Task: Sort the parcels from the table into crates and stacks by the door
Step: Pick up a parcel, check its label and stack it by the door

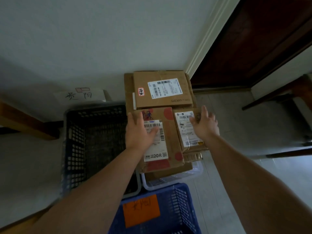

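A stack of brown cardboard parcels stands on the floor by the wall next to the door. The top far one is a flat Wacom box (163,89) with a white label. In front of it lie a red-dotted parcel (168,142) with a long white label and a smaller parcel (187,132). My left hand (139,132) lies flat on the red-dotted parcel, fingers straight. My right hand (205,123) hovers over or touches the smaller parcel with fingers spread.
A dark blue perforated crate (74,149) stands left of the stack, a white handwritten sheet (79,97) behind it. A bright blue crate (179,208) with an orange tag (141,210) is nearest me. A dark wooden door (253,48) is at right, wooden furniture legs (270,97) beside it.
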The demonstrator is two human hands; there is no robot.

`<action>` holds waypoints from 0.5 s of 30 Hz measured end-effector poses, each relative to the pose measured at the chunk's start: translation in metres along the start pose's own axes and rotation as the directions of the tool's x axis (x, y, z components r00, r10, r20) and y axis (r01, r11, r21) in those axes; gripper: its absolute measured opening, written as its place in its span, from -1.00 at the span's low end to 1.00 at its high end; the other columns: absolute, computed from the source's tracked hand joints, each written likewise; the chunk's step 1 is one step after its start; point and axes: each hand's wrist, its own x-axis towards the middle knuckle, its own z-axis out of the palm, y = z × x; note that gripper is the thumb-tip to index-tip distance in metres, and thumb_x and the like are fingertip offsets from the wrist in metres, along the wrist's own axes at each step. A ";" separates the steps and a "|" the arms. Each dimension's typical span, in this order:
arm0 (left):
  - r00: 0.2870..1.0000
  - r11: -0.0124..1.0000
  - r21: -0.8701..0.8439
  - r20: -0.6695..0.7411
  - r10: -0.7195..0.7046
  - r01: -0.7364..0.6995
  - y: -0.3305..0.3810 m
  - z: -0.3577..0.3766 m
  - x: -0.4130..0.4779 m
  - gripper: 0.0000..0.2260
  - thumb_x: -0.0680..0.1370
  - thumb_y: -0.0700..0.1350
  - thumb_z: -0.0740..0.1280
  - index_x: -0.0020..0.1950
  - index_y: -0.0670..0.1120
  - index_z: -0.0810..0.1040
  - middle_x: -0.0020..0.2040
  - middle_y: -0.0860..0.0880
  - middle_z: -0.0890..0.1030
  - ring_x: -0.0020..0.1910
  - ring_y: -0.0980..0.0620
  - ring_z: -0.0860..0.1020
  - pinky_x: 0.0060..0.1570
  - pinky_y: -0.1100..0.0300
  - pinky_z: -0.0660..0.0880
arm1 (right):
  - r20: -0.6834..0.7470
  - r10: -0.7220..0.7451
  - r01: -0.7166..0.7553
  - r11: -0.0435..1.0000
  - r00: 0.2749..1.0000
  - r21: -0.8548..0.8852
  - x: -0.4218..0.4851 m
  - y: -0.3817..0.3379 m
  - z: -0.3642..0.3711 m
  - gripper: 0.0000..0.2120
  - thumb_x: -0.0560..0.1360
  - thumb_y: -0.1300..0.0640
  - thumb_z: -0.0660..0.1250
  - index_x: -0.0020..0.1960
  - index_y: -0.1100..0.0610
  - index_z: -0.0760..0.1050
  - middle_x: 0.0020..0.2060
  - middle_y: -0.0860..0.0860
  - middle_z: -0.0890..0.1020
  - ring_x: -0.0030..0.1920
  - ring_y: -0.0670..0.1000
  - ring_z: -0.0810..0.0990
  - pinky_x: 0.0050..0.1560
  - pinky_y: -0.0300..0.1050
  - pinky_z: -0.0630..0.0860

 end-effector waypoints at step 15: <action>0.995 0.973 -0.225 0.061 0.073 -0.058 0.032 -0.153 -0.099 -0.37 0.52 0.03 0.32 0.52 -0.02 0.12 0.44 -0.07 0.31 0.37 -0.04 0.34 0.28 0.09 0.31 | -0.103 0.098 -0.006 0.754 0.990 0.657 -0.201 -0.101 -0.044 -0.47 0.50 -0.20 0.27 0.39 -0.05 0.26 0.31 0.00 0.40 0.01 -0.12 0.52 -0.11 -0.08 0.58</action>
